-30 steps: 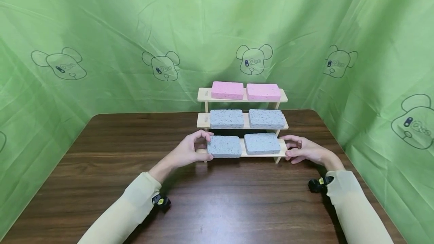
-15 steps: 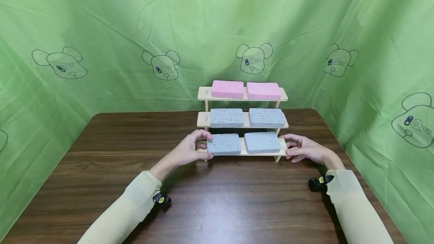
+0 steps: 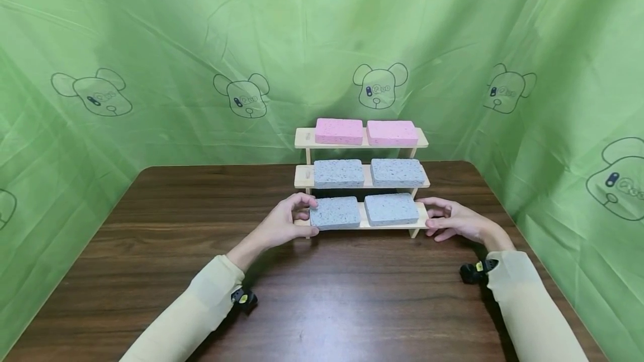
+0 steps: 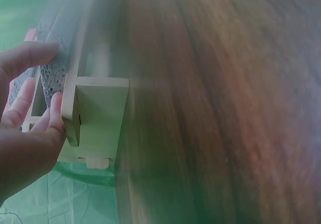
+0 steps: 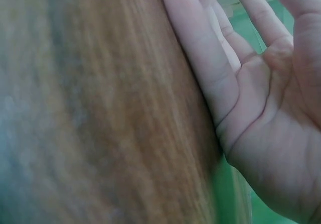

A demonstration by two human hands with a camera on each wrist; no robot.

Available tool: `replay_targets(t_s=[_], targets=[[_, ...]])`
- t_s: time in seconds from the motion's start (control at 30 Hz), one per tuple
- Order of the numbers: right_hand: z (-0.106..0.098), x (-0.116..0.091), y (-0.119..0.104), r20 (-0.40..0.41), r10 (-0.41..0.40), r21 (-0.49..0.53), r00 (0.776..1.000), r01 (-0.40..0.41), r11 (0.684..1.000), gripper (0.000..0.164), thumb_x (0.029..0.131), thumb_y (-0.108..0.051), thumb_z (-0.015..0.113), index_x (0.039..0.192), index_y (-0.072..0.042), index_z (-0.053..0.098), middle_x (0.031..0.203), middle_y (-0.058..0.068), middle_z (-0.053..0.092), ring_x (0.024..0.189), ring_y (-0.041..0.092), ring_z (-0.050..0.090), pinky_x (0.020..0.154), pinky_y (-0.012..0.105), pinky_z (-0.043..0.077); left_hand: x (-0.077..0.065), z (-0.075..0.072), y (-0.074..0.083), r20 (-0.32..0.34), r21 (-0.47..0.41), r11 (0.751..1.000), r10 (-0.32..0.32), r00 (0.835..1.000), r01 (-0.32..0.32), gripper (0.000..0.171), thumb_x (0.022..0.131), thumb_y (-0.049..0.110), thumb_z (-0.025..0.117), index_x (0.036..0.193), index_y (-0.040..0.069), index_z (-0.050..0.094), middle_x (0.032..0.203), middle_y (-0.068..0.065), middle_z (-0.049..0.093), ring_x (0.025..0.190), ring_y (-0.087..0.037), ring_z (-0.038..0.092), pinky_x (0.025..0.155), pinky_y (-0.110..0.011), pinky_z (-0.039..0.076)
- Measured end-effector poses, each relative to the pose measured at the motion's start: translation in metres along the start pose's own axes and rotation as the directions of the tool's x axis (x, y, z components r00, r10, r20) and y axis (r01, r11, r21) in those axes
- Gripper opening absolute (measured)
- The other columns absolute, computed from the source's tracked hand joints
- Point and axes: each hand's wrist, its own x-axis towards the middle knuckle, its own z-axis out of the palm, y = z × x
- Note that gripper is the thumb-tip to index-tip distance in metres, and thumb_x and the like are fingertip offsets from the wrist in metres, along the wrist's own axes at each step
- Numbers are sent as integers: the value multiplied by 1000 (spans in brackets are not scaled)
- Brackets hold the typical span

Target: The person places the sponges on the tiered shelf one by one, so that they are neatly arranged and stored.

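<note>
My left hand [image 3: 284, 222] pinches the left end of a grey-blue sponge [image 3: 335, 212] on the bottom shelf of a wooden three-tier rack [image 3: 422, 217]. In the left wrist view its fingertips meet the pitted sponge [image 4: 52, 78] and the shelf's end [image 4: 71, 113]. My right hand [image 3: 458, 222] holds the bottom shelf's right end, thumb at the front corner and a finger reaching behind. A second grey-blue sponge [image 3: 391, 209] lies to the right of the first. The right wrist view shows the hand [image 5: 261, 113] low beside the tabletop; its fingertips are cut off.
Two more grey-blue sponges [image 3: 339, 173] lie on the middle shelf and two pink sponges [image 3: 339, 131] on the top shelf. The rack stands on a dark wood-grain table [image 3: 302, 295], near its back edge. A green curtain [image 3: 176, 43] with bear-head drawings hangs behind and at the sides.
The left sponge on the bottom shelf has shifted slightly back, held by my left hand. My right hand stays at the rack's end. The whole view has drifted a little.
</note>
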Motion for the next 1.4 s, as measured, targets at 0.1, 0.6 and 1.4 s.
replay_targets(t_s=[0.1, 0.6, 1.4], targets=[[1, 1, -1, -1, 9, 1, 1000, -9, 1000, 52, 100, -5, 62, 143, -30, 48, 118, 12, 64, 94, 28, 70, 77, 49, 60, 0, -1, 1, -24, 30, 1000, 0, 1000, 0, 52, 75, -5, 84, 121, 5, 61, 130, -11, 58, 107, -31, 63, 85, -40, 58], [1, 0, -1, 24, 24, 10, 999, -24, 1000, 53, 101, -6, 61, 145, -31, 47, 120, 11, 64, 95, 28, 70, 78, 50, 60, 0, -2, -2, -47, 98, 995, -7, 999, 11, 59, 77, 3, 87, 131, 10, 64, 134, -9, 62, 113, -30, 64, 100, -41, 51], [-3, 0, 1, 42, 5, 25, 999, -6, 1000, 53, 102, -2, 57, 147, -25, 42, 119, 12, 64, 98, 30, 69, 79, 53, 59, -1, 0, 1, -65, 120, 992, -17, 998, 25, 69, 76, 10, 88, 139, 12, 59, 138, -11, 59, 113, -28, 63, 98, -39, 53]])
